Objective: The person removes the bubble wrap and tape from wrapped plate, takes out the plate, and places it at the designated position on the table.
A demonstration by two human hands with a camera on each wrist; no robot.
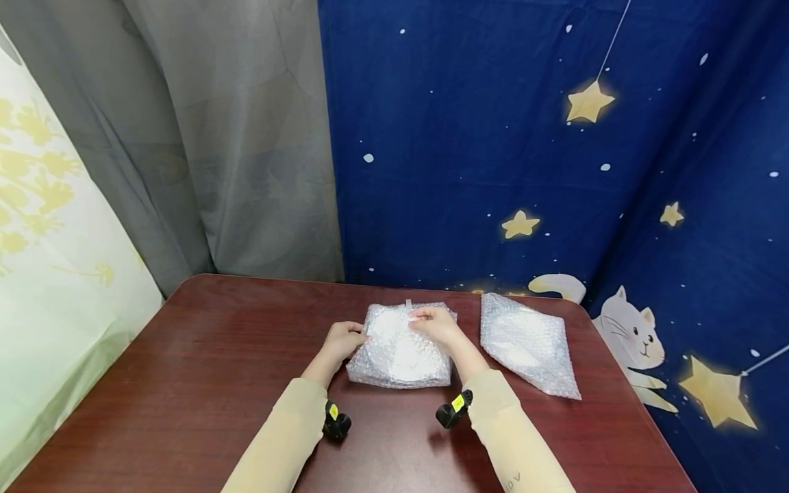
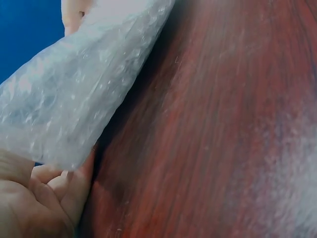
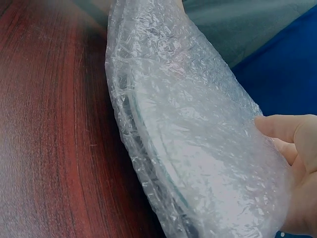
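A bubble-wrapped parcel (image 1: 401,356) lies on the table before me, its clear film wrinkled and shiny. Through the layers in the right wrist view, the wrap (image 3: 198,129) shows a pale thing with a curved greenish edge. My left hand (image 1: 343,340) grips the parcel's left edge; in the left wrist view its fingers (image 2: 59,186) curl under a corner of the film. At the far right side, my right hand (image 1: 439,324) pinches the wrap, thumb on top and fingers behind. A small clear strip (image 1: 408,304) sticks up beside the right fingertips.
A second flat piece of bubble wrap (image 1: 527,346) lies to the right on the brown wooden table (image 1: 185,383). Behind the far edge hang a grey curtain (image 1: 246,137) and a blue starry curtain (image 1: 456,137). Each sleeve carries a small black camera (image 1: 337,423) at the wrist.
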